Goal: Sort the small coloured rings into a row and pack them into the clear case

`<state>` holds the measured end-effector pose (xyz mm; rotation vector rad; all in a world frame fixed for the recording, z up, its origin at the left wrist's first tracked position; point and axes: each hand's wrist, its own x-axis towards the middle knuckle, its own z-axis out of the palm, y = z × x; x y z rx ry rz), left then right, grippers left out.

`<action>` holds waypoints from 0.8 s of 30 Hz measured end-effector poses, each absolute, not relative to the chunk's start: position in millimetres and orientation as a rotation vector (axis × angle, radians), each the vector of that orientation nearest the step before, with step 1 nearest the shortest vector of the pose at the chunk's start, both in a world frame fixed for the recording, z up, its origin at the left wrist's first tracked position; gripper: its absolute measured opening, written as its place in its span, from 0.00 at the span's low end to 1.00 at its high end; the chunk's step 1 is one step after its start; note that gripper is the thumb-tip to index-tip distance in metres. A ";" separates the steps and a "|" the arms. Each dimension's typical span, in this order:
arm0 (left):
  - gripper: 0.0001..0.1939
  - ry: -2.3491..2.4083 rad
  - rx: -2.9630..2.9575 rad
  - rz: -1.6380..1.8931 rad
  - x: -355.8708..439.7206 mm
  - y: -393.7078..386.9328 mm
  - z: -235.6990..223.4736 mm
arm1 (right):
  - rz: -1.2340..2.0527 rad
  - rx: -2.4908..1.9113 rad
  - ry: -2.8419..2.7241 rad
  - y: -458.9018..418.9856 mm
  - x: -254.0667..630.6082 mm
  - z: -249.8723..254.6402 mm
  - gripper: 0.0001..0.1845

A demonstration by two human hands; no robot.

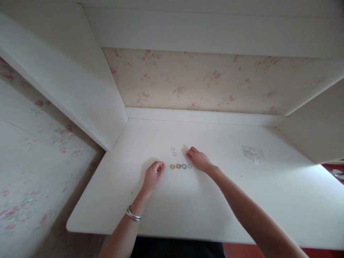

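Observation:
A short row of small rings lies on the white desk between my hands: a yellow ring [172,166], a reddish ring [178,166], a blue-green ring [184,166] and a thin pale ring [190,166]. Behind the row are two thin dark-outlined rings, the far one [172,149] and the nearer one [174,154]. My left hand [154,175] is curled closed just left of the yellow ring. My right hand [198,158] is closed with fingertips down by the desk, right of the thin rings. Whatever either hand holds, if anything, is hidden.
A crumpled clear plastic bag [252,154] lies on the desk [220,139] to the right. White panels stand at the left [102,89] and right. Flowered wallpaper [193,82] covers the back wall. The desk's rounded front-left corner [70,226] is near the left wall.

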<state>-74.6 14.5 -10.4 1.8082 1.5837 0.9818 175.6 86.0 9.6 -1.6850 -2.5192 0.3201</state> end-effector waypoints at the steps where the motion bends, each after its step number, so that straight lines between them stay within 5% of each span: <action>1: 0.13 1.589 1.808 0.985 -74.6 14.4 -10.1 | 0.322 -1.681 -2.504 83.6 177.3 9.3 0.14; 24: 0.13 1.597 1.884 0.991 -73.6 11.2 -9.2 | 0.481 -1.621 -2.408 26.2 189.4 10.5 0.14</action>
